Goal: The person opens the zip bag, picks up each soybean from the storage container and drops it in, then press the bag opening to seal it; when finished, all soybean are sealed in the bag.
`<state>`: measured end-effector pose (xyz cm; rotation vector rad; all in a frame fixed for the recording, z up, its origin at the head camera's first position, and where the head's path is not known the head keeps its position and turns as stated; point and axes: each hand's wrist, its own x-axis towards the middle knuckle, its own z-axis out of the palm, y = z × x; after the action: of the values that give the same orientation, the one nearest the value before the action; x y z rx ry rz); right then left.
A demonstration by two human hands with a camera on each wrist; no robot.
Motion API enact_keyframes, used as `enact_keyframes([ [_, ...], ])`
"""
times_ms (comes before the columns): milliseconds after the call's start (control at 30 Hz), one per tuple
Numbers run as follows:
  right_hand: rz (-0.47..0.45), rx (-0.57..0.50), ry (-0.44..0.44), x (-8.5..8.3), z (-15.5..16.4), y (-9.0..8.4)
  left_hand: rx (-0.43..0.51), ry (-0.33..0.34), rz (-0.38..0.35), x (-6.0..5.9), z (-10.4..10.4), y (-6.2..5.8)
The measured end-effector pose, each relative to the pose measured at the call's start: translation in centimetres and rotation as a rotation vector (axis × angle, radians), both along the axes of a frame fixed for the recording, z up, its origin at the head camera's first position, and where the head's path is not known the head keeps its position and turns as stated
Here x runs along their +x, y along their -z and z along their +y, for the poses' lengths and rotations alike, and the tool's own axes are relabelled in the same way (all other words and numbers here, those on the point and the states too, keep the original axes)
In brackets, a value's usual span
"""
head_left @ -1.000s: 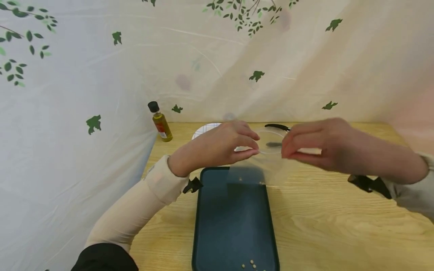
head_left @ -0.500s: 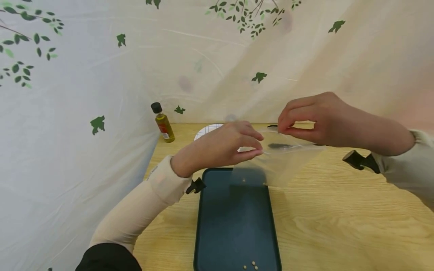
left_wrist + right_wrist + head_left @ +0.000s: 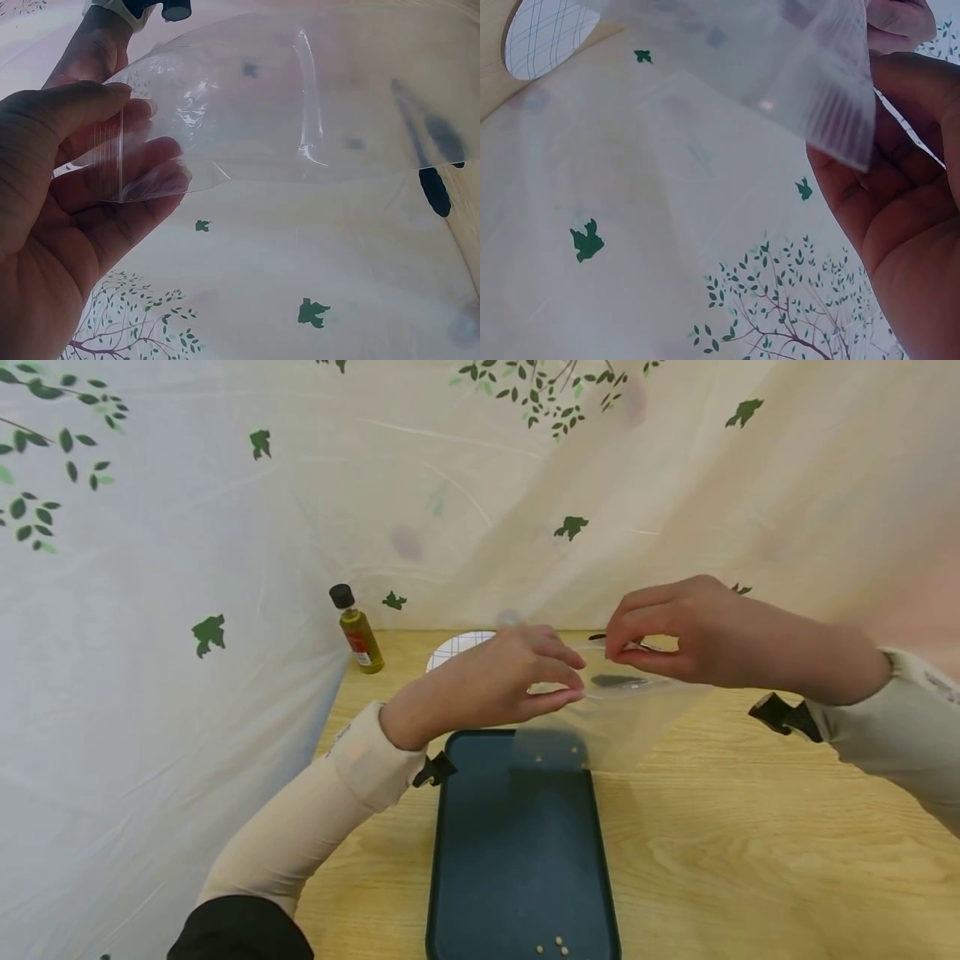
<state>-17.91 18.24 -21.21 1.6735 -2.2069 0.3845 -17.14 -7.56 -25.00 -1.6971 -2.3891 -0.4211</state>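
Wooden tabletop (image 3: 750,860): both hands pinched clear plastic zip bag (image 3: 607,718) above dark tray (image 3: 517,860). Left hand (image 3: 487,685), right hand (image 3: 675,631) fingers should part mouth evenly, bag kept upright.

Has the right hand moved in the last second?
Yes. The right hand has risen and drawn left: it was beside the tray's far end and now sits higher, nearer the wall, gripping the bag.

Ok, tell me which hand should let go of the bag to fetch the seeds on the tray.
Right, probably. The left hand pinches the bag mouth above the tray; the right hand only holds the far edge.
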Motion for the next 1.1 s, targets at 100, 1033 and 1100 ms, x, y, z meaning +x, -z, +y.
enact_keyframes([
  [100,0.049,-0.013,0.025,0.5,0.2,-0.1,-0.004,-0.005,0.0,0.0,-0.1,0.0],
  [1033,-0.114,0.364,-0.211,10.3,-2.5,15.8,-0.014,-0.024,0.006,0.3,-0.2,0.1],
  [1100,-0.181,0.447,-0.239,11.1,-2.7,17.8,-0.016,-0.025,0.003,0.3,-0.2,0.1],
])
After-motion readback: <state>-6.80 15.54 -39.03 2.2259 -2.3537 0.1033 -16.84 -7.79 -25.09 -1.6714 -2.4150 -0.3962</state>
